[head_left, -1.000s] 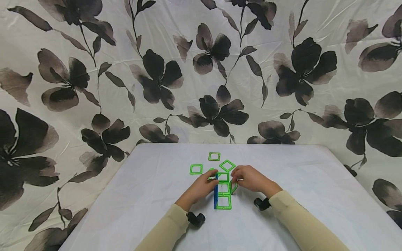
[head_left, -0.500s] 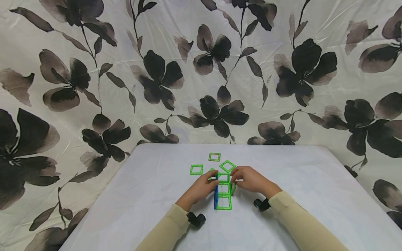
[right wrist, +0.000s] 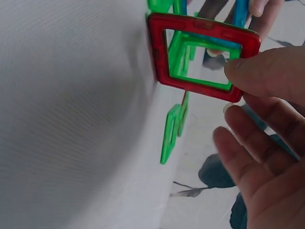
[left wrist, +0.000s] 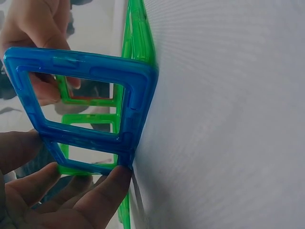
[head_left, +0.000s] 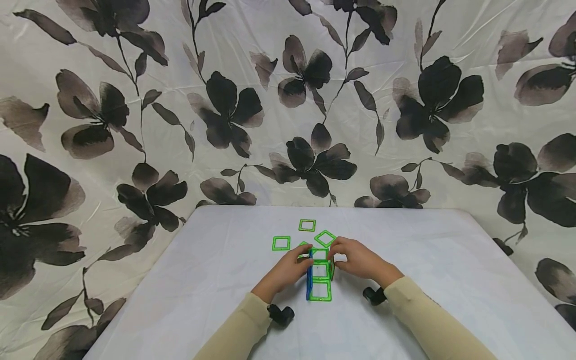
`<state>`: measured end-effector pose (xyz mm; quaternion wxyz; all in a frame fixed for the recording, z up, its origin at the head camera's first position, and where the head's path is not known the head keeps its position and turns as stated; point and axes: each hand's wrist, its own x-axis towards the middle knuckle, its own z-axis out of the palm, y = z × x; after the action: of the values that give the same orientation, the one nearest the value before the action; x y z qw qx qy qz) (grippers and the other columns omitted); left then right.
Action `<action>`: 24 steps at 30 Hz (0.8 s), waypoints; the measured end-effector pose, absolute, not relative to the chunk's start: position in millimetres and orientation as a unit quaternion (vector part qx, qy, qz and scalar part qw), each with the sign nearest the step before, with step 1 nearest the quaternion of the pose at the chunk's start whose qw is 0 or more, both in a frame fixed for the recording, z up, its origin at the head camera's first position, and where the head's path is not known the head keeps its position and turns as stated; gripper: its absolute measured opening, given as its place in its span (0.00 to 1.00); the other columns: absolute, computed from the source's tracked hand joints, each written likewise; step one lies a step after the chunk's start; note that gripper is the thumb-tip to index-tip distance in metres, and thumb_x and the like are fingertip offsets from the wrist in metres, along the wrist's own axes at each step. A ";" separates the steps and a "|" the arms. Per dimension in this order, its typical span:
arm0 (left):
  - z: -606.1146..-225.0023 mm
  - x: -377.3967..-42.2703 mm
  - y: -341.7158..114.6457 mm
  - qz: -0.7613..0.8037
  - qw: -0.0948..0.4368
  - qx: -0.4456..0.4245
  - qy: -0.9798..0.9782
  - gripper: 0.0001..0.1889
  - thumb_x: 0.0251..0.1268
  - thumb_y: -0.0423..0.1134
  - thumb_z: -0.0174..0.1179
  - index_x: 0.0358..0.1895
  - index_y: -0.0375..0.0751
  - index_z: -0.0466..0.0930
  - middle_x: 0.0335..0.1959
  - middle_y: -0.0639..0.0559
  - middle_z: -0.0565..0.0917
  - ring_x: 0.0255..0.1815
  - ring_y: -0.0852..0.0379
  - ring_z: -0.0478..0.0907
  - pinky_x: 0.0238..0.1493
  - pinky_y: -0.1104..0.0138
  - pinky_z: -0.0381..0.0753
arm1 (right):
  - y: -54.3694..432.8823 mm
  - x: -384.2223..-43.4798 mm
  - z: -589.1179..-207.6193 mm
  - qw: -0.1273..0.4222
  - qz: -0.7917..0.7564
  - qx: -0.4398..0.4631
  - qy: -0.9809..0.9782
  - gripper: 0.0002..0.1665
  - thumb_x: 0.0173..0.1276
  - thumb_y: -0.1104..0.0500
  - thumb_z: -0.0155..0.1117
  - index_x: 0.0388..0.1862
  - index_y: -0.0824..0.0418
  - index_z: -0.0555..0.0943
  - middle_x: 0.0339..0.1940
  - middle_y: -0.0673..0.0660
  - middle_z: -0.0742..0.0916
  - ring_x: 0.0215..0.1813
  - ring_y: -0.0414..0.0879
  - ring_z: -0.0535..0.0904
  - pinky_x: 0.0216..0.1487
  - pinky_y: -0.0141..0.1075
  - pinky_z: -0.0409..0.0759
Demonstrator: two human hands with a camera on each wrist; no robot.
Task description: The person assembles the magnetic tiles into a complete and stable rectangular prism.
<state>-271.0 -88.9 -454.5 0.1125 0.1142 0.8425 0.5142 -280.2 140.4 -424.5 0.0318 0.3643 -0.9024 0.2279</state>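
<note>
Green square magnetic tiles (head_left: 321, 299) lie in a row on the table. Along the row's left side stand blue square magnetic tiles (left wrist: 76, 131), upright and edge to edge. My left hand (head_left: 289, 268) holds the farther blue tile, thumb at its top edge and fingers low behind it. On the right side of the row, a red square magnetic tile (right wrist: 205, 23) stands nearly upright. My right hand (head_left: 358, 258) pinches its top edge between thumb and forefinger, the other fingers loosely extended. Its lower edge is at the green row; whether they touch is unclear.
Loose green tiles lie beyond the row: one square (head_left: 281, 243) to the left, one (head_left: 307, 225) at the back and one turned cornerwise (head_left: 325, 238). Another is partly hidden by my left hand. A floral cloth (head_left: 315, 100) hangs behind the white table (head_left: 216, 260).
My right hand has shifted slightly left, and the red tile has tipped from leaning outward to nearly upright beside the green row. The left hand and blue tiles stay put.
</note>
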 end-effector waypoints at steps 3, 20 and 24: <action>-454.1 -270.7 -89.2 0.514 0.115 0.113 0.843 0.27 0.74 0.44 0.52 0.73 0.49 0.62 0.72 0.46 0.67 0.70 0.47 0.69 0.59 0.57 0.80 | 139.4 -279.9 -426.7 0.035 0.244 0.357 -0.901 0.11 0.61 0.62 0.70 0.42 0.54 0.83 0.48 0.47 0.83 0.54 0.46 0.79 0.57 0.46 0.80; -452.1 -269.7 -89.7 0.506 0.116 0.110 0.848 0.27 0.74 0.45 0.52 0.73 0.50 0.62 0.72 0.47 0.67 0.70 0.47 0.69 0.59 0.57 0.80 | 134.6 -278.8 -434.4 0.079 0.212 0.391 -0.892 0.10 0.61 0.59 0.71 0.42 0.51 0.84 0.50 0.51 0.84 0.54 0.43 0.80 0.58 0.42 0.80; -452.7 -269.4 -90.1 0.508 0.116 0.110 0.847 0.27 0.74 0.45 0.53 0.73 0.49 0.62 0.72 0.47 0.67 0.70 0.47 0.69 0.59 0.57 0.80 | 134.4 -278.7 -435.3 0.084 0.213 0.389 -0.892 0.10 0.61 0.60 0.71 0.41 0.51 0.85 0.49 0.50 0.85 0.54 0.43 0.80 0.58 0.42 0.80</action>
<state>-269.4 -90.1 -452.7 0.1157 0.1101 0.8465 0.5078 -278.7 134.4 -435.3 0.0839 0.3887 -0.8924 0.2134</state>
